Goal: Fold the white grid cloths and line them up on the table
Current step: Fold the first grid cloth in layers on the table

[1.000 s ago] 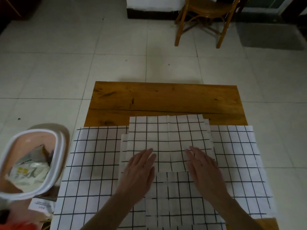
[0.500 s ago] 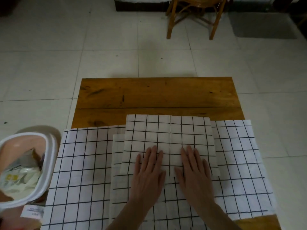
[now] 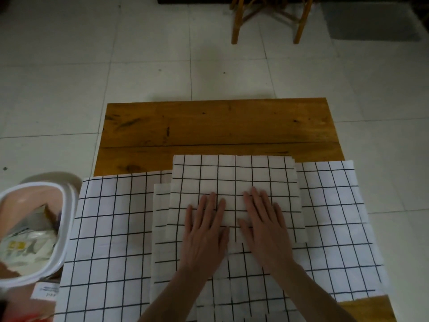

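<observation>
**Both palms flat on a folded grid cloth**

A wooden worktop (image 3: 218, 126) carries a large white grid cloth (image 3: 111, 228) spread flat across its near part, reaching from the left edge to the right edge. On top of it, in the middle, lies a folded grid cloth (image 3: 234, 180), its far edge lying over bare wood. More folded layers show under it at the left and toward the near edge.

The left hand (image 3: 204, 231) and the right hand (image 3: 264, 228) lie side by side on the near half of the folded cloth, palms down. The fingers (image 3: 255, 201) are straight and slightly spread, pressing the fabric and gripping nothing.

Left of the worktop stands a white-rimmed tub (image 3: 34, 231) holding packets. Beyond the worktop, on the pale tiled floor (image 3: 69, 66), stand the legs of a wooden chair (image 3: 267, 17).
</observation>
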Tool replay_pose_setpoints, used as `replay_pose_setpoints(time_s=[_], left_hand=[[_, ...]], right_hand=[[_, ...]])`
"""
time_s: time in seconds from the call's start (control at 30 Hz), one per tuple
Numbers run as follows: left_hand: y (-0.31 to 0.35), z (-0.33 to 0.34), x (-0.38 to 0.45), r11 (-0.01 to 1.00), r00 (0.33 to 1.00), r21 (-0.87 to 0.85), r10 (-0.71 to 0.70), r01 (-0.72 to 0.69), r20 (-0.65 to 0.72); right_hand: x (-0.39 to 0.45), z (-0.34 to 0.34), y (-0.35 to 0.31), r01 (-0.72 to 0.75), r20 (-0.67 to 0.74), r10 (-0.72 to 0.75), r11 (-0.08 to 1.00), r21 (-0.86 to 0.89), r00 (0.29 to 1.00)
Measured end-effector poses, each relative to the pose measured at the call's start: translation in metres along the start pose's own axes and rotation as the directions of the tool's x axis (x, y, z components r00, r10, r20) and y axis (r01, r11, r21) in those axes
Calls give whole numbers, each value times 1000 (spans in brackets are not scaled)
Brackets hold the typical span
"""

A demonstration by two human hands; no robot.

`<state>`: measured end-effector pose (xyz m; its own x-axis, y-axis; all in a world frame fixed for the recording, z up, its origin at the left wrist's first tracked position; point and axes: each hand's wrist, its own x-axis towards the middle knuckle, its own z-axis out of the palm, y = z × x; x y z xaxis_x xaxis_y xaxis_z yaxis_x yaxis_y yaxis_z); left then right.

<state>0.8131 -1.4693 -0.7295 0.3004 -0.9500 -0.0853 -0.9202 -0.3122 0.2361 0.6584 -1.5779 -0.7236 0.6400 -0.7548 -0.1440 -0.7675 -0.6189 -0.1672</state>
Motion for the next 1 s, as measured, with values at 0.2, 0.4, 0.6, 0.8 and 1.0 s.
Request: replay_pose_setpoints(time_s=[0.2,0.4,0.6,0.8,1.0], left_hand=[[1,-2,0,998,999,32,-47,47,22],[2,-4,0,998,998,44,-56,55,21],[8,-6,0,997,998,50,-67,67,8],[39,-8,-6,996,997,-90,-17,10,-80],[51,2,-14,998,1000,-49,25,-26,-3]], right_hand=[[-11,-3,26,-113,-28,113,993,22,993],[-11,-6,30,-115,-14,116,991,62,993],[-14,-16,34,-73,0,74,987,143,997],[-32,-45,39,-388,-110,452,848,362,885],[-31,-58,55,-588,109,609,679,440,786]])
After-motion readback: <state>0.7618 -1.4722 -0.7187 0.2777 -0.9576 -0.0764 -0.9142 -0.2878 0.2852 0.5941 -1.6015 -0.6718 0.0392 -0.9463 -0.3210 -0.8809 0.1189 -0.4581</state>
